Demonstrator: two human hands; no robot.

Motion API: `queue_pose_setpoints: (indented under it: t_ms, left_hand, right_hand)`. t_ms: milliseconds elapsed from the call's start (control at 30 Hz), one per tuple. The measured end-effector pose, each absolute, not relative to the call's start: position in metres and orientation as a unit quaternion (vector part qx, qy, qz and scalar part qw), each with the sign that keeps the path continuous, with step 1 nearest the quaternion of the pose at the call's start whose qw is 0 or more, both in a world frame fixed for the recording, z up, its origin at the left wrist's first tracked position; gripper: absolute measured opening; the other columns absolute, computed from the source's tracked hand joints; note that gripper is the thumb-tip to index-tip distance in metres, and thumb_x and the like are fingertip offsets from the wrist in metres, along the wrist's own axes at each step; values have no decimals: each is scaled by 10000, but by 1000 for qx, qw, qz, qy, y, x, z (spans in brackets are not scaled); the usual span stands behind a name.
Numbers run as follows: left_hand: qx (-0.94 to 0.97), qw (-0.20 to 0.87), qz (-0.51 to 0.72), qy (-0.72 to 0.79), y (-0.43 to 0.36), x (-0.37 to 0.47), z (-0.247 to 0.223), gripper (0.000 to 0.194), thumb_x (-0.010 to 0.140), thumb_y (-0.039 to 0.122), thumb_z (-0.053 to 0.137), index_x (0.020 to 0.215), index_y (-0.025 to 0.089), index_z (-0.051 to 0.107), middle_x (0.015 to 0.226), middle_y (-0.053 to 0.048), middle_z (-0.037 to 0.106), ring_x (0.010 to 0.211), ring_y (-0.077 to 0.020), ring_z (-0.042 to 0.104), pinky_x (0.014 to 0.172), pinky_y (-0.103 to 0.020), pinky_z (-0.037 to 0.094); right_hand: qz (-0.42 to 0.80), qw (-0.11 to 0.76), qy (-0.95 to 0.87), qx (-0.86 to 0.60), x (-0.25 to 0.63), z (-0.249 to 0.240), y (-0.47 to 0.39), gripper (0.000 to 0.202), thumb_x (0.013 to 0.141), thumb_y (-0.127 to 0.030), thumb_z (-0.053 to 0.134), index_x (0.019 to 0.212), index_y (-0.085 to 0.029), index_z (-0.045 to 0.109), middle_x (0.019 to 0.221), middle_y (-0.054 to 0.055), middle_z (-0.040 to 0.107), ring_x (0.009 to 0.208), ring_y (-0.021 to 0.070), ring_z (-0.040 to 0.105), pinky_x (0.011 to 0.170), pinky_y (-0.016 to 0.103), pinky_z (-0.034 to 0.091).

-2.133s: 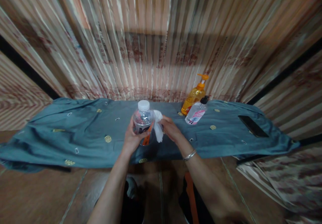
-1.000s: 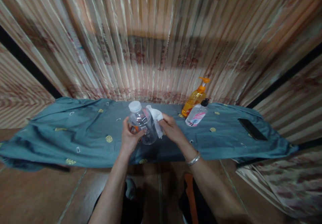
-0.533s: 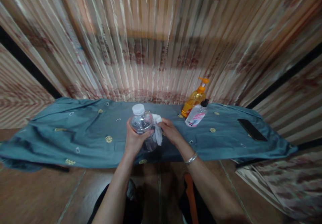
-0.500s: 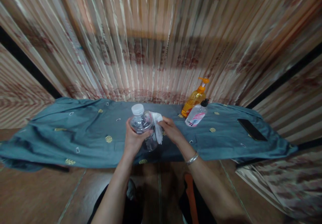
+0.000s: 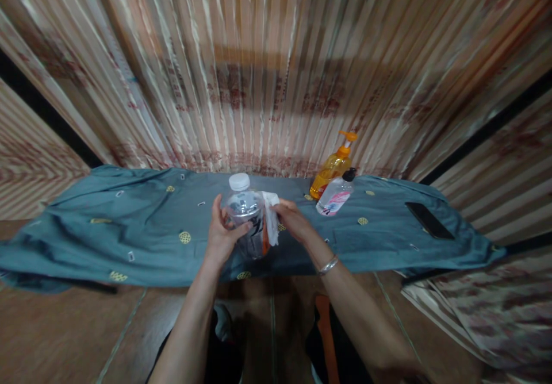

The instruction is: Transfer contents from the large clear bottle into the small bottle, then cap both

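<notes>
A clear plastic bottle with a white cap (image 5: pixel 245 204) stands upright near the middle of the cloth-covered table. My left hand (image 5: pixel 225 229) is wrapped round its left side, thumb across the front. Between my right hand's (image 5: pixel 292 218) thumb and fingers is a white cloth or tissue (image 5: pixel 271 217), which hangs against the bottle's right side. A silver bracelet circles my right wrist.
An amber pump bottle (image 5: pixel 331 171) and a clear bottle with a pink label and black top (image 5: pixel 335 195) stand right of my hands. Farther right lies a black phone (image 5: pixel 429 220) on the teal cloth (image 5: pixel 146 229). Pleated curtains (image 5: pixel 259 85) hang behind.
My left hand has loosened slightly and shifted left on the bottle. The bottle has turned, and dark and orange markings now show on its front. My right hand still pinches the white cloth.
</notes>
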State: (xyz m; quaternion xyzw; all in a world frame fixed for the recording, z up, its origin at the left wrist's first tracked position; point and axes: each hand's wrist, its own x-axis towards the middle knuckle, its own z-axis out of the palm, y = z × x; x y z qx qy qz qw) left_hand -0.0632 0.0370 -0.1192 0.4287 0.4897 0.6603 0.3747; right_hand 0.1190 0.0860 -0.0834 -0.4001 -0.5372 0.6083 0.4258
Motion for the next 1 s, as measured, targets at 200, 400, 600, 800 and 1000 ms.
queue_pose_setpoints:
  t_ms: [200, 400, 600, 800, 1000]
  left_hand:
    - [398, 403, 674, 474, 35, -55, -115, 826, 464, 376, 938, 1180, 252, 544, 1067, -30, 697, 1028, -243, 695, 942, -361, 542]
    - [381, 377, 688, 489, 34, -46, -112, 857, 408, 376, 972, 1149, 241, 562, 954, 17, 649, 923, -216, 674, 900, -355, 534]
    - [327, 385, 739, 446, 35, -53, -104, 818, 419, 293, 958, 1136, 254, 567, 1011, 12, 688, 960, -200, 681, 939, -335, 515]
    - [281, 402, 780, 389, 36, -60, -88, 647, 492, 283, 929, 1048, 252, 600, 973, 19, 718, 912, -198, 704, 947, -379, 550]
    - [278, 390, 797, 368, 38, -55, -82, 599, 571, 291, 884, 1091, 239, 591, 976, 10, 712, 915, -183, 693, 953, -370, 542]
  right_hand:
    - [548, 448, -616, -345, 109, -46, 83, 174, 776, -324, 606, 850, -214, 718, 685, -47, 612, 691, 146, 512, 604, 226, 389]
    - [610, 403, -577, -364, 93, -49, 99, 150, 768, -295, 584, 783, -204, 703, 592, -60, 579, 561, 118, 475, 519, 213, 353]
    - [656, 373, -501, -422, 105, -100, 86, 74, 728, -273, 669, 702, -205, 682, 589, -64, 604, 547, 109, 460, 513, 216, 318]
    - [688, 401, -426, -430, 110, -126, 81, 89, 768, -277, 637, 698, -232, 605, 556, -66, 560, 546, 136, 494, 527, 236, 385]
    - [773, 369, -347, -383, 99, -136, 59, 340, 985, -451, 415, 972, -220, 665, 793, 58, 740, 790, 246, 720, 720, 391, 585]
